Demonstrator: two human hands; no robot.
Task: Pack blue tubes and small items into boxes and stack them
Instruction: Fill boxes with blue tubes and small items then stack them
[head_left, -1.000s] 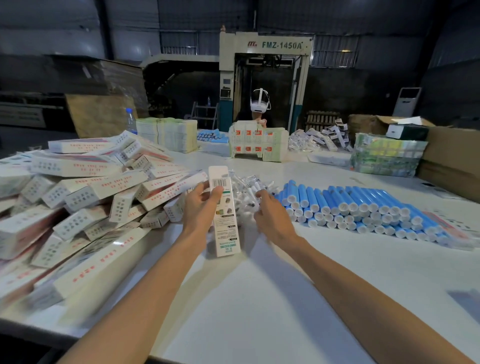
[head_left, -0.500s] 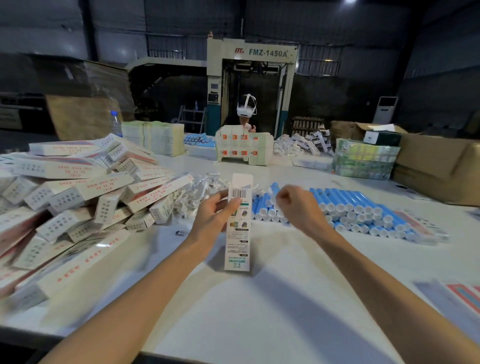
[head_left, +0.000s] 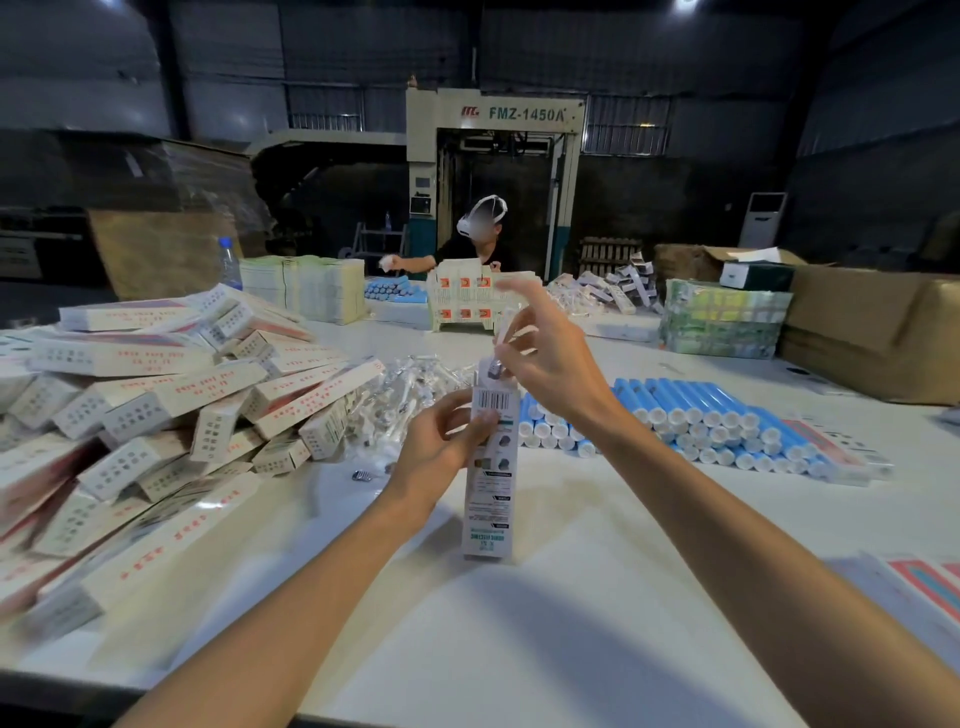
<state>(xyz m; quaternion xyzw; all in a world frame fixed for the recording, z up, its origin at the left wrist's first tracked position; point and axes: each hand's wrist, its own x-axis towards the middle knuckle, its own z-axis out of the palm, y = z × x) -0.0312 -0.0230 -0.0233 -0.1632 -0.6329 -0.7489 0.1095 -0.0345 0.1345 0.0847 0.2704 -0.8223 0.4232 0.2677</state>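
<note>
White table (head_left: 571, 649); box (head_left: 491, 499) in left hand (head_left: 441, 447), packet (head_left: 497, 365) in right hand (head_left: 553, 364)

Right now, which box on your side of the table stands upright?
The box the left hand grips: it stands on end, the rest lie flat in the pile.

A table (head_left: 571, 649) stretches away from the worker, whose left hand (head_left: 441, 447) holds a box (head_left: 488, 499) on end on the tabletop near the front middle, while the right hand (head_left: 550, 358) pinches a small item (head_left: 496, 366) just above the box's top. To the worker's left a heap of boxes (head_left: 156, 405) sprawls across the table. Behind the upright box lies a pile of packets (head_left: 410, 395), and to its right tubes (head_left: 701, 415) lie stacked side by side. At the far edge a second person (head_left: 480, 244) is behind a stand of cartons (head_left: 467, 301), with a machine (head_left: 493, 171) behind them, flat stacks (head_left: 306, 288) and a bottle (head_left: 228, 265) to the left, and wrapped bundles (head_left: 722, 322) beside a cardboard case (head_left: 872, 332) to the right.
</note>
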